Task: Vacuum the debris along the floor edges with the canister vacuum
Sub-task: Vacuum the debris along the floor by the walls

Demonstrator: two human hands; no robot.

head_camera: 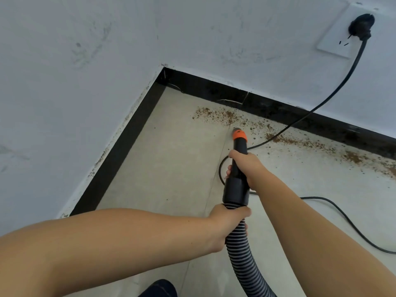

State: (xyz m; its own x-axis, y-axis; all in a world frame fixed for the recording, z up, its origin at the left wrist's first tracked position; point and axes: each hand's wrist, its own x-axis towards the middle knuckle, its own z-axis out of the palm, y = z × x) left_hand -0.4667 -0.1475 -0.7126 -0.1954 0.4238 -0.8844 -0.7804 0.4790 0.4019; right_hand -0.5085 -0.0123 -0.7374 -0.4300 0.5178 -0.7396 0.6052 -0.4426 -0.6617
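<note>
Head view, looking down into a room corner where white walls meet a black skirting board [120,146] and a pale tiled floor [171,157]. A person holds a vacuum wand with both bare hands. The right hand [246,168] is wrapped around the rigid black nozzle tube [240,146], just behind its orange collar [239,135]. The left hand [227,224] grips the ribbed grey hose [242,254] right below the black cuff [235,191]. The nozzle tip points at a band of brown debris [218,115] scattered along the far skirting, sitting at a gap in that band; more crumbs trail off to the right [351,156]. A black power cord [334,93] runs from a wall socket [336,35] down across the floor, looping close behind the nozzle. The tube looks stiff and light, good for steering from the front grip, while the hose seems springy and likely to twist, so holding it near the cuff should steady it. The canister itself is out of sight.
</note>
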